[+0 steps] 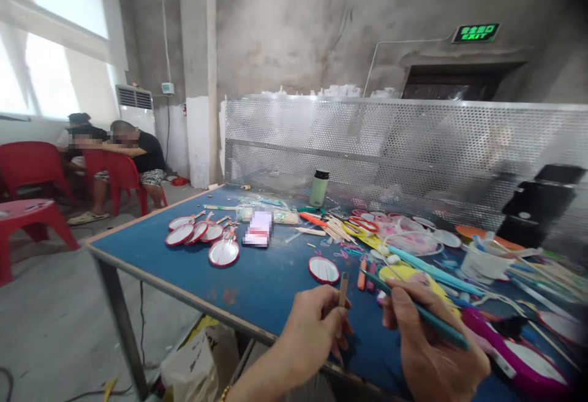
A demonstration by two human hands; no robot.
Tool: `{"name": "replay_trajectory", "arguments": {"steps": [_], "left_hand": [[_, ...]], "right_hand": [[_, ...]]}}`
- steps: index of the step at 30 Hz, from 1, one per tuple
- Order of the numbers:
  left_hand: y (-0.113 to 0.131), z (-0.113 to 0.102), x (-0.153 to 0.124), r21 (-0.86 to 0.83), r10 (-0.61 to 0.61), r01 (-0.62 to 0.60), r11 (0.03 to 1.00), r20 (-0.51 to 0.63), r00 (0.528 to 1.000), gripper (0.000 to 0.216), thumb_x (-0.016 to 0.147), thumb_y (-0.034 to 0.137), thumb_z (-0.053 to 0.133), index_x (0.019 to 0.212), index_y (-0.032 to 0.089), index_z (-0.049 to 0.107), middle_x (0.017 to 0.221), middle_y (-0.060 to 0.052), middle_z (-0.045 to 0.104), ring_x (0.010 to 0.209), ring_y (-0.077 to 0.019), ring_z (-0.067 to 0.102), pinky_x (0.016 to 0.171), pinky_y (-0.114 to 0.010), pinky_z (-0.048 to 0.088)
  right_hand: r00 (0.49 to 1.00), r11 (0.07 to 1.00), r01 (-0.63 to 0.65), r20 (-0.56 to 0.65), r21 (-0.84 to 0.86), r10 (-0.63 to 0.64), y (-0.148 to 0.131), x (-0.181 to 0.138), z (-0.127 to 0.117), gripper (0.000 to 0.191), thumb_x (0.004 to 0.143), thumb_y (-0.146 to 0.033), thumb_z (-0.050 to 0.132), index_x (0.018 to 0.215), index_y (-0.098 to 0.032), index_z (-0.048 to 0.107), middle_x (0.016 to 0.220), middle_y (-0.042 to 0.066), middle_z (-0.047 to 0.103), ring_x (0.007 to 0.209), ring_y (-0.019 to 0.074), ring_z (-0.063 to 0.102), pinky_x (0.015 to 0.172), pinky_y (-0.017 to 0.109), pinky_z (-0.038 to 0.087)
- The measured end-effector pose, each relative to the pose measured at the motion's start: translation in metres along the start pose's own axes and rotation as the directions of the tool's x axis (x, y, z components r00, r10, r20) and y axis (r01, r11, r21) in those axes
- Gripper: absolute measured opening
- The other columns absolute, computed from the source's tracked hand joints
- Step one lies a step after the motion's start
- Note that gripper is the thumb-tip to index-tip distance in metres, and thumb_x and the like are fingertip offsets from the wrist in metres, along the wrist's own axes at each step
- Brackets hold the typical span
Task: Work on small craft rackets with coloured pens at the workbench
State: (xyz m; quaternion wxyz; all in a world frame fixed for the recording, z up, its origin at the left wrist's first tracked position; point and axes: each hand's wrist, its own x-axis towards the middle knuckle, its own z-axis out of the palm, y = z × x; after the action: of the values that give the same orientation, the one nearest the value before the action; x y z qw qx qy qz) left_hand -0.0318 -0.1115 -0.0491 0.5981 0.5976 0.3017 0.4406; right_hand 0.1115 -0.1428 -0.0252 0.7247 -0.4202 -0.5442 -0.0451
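My left hand (316, 322), near the table's front edge, pinches a short, flat wooden stick (343, 290) that points upward. In my right hand (427, 334) is a slim teal pen-like tool (425, 313), gripped like a pencil with its tip toward the stick. A visible gap separates tip and stick. Just beyond my left hand lies a round white disc with a red rim (324, 270). Orange and dark pink short sticks (362, 274) lie between the hands, a little farther back. Beside my right hand is a purple-framed object (514, 353), partly cut off by blur.
Several red-rimmed discs (223, 253), a phone (258, 228) and a green bottle (318, 189) stand or lie on the blue table (271, 279). Wooden sticks (337, 228) and a white cup (484, 261) crowd the right. A perforated metal screen (367, 138) borders the back. People (147, 151) sit far left.
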Motion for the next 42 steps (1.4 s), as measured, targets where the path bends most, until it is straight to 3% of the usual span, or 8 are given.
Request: {"name": "replay_trajectory", "arguments": {"steps": [9,15,18,24,28,32,42], "left_hand": [[-0.005,0.003,0.001,0.0,-0.03,0.03,1.0,-0.036,0.999,0.013,0.081,0.027,0.054,0.082,0.015,0.061,0.064,0.0,0.06,0.045,-0.0096,0.054,0.038,-0.018,0.042],[-0.002,0.003,0.004,0.03,-0.071,0.072,0.997,-0.027,0.997,0.015,0.082,0.03,0.053,0.083,0.017,0.06,0.06,0.0,0.062,0.042,-0.0107,0.05,0.038,-0.02,0.037],[-0.002,0.002,0.003,0.079,-0.022,0.024,0.997,-0.031,0.999,0.017,0.082,0.031,0.055,0.083,0.016,0.063,0.058,-0.001,0.063,0.046,-0.0111,0.049,0.043,-0.02,0.035],[0.003,-0.001,-0.004,0.189,0.023,-0.018,0.982,-0.021,1.0,0.021,0.085,0.035,0.054,0.077,0.017,0.062,0.062,-0.001,0.066,0.045,-0.0096,0.045,0.045,-0.02,0.034],[0.007,-0.002,-0.006,0.23,-0.009,0.009,0.973,-0.002,1.0,0.026,0.087,0.04,0.053,0.076,0.017,0.061,0.064,-0.002,0.067,0.042,-0.0089,0.042,0.043,-0.021,0.031],[0.005,-0.002,-0.008,0.277,0.038,-0.037,0.96,0.001,0.999,0.028,0.089,0.04,0.053,0.076,0.017,0.062,0.066,-0.002,0.068,0.047,-0.0096,0.044,0.048,-0.021,0.032],[0.01,-0.001,-0.01,0.306,0.062,-0.059,0.95,0.002,0.998,0.025,0.088,0.033,0.052,0.072,0.018,0.063,0.063,0.0,0.064,0.049,-0.0106,0.042,0.052,-0.022,0.032]], "right_hand": [[1.0,0.986,-0.027,0.0,-0.167,0.028,-0.002,-0.009,-0.006,0.023,0.086,-0.041,0.067,0.092,-0.019,0.073,0.063,0.0,0.064,0.051,0.0121,0.06,0.048,0.022,0.049],[0.999,0.991,0.014,-0.042,-0.136,-0.02,-0.001,-0.011,-0.003,0.021,0.085,-0.036,0.069,0.099,-0.02,0.073,0.072,0.001,0.067,0.053,0.0124,0.061,0.054,0.025,0.052],[0.998,0.996,0.055,0.022,-0.076,-0.054,0.0,-0.005,-0.006,0.018,0.086,-0.033,0.069,0.099,-0.021,0.072,0.07,0.0,0.066,0.051,0.0122,0.059,0.049,0.025,0.051],[0.983,0.979,0.163,0.105,-0.124,-0.151,0.007,-0.006,-0.015,0.011,0.091,-0.025,0.063,0.098,-0.023,0.07,0.072,0.001,0.066,0.063,0.0145,0.065,0.064,0.028,0.055],[0.984,0.984,0.144,0.12,-0.11,-0.13,0.009,-0.013,-0.014,0.011,0.091,-0.023,0.062,0.1,-0.022,0.068,0.064,-0.002,0.062,0.056,0.0132,0.063,0.055,0.024,0.053],[0.975,0.976,0.178,0.16,-0.128,-0.157,0.001,-0.013,-0.011,0.008,0.092,-0.024,0.06,0.092,-0.022,0.068,0.062,-0.002,0.063,0.05,0.0115,0.06,0.047,0.021,0.048],[0.964,0.971,0.204,0.202,-0.128,-0.176,-0.008,-0.008,-0.007,0.013,0.092,-0.026,0.059,0.085,-0.022,0.069,0.059,-0.003,0.063,0.046,0.0098,0.058,0.046,0.02,0.047]]}}
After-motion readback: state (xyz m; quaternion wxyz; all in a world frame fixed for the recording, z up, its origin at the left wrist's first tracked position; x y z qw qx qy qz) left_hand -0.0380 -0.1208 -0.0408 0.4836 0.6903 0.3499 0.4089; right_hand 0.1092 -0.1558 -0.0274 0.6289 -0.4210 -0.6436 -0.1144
